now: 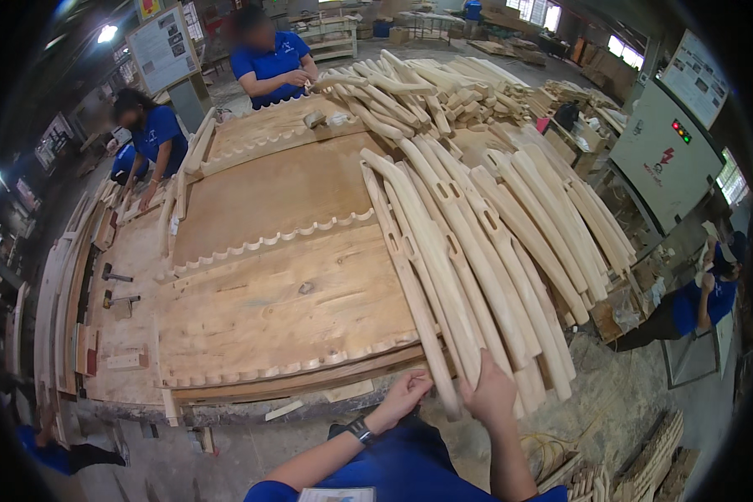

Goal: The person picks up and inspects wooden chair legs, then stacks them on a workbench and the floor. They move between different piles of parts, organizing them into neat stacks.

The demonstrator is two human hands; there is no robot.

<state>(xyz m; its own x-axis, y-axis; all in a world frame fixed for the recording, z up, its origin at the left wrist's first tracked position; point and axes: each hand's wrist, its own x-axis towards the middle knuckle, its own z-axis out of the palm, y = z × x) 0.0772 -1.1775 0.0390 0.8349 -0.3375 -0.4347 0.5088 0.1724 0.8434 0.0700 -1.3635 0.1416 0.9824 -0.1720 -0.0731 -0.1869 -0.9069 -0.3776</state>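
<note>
In the head view, a long pale wooden slat (431, 347) is seen laid out away from the person, angled up to the left across the bench (146, 251), its near end between the hands. By the left hand (406, 396), half curled, its left side is met or nearly met; by the right hand (489, 396), fingers bent, its right is flanked. Whether either grips cannot be told.

The wooden bars (431, 247) near me look bare, matt and smoothly sanded. In front of me, the wooden panel (259, 301) is matt, with visible grain and a dark knot. My blue shirt (385, 468) is matt cloth. The grey floor (619, 372) looks rough, dull and dusty.
</note>
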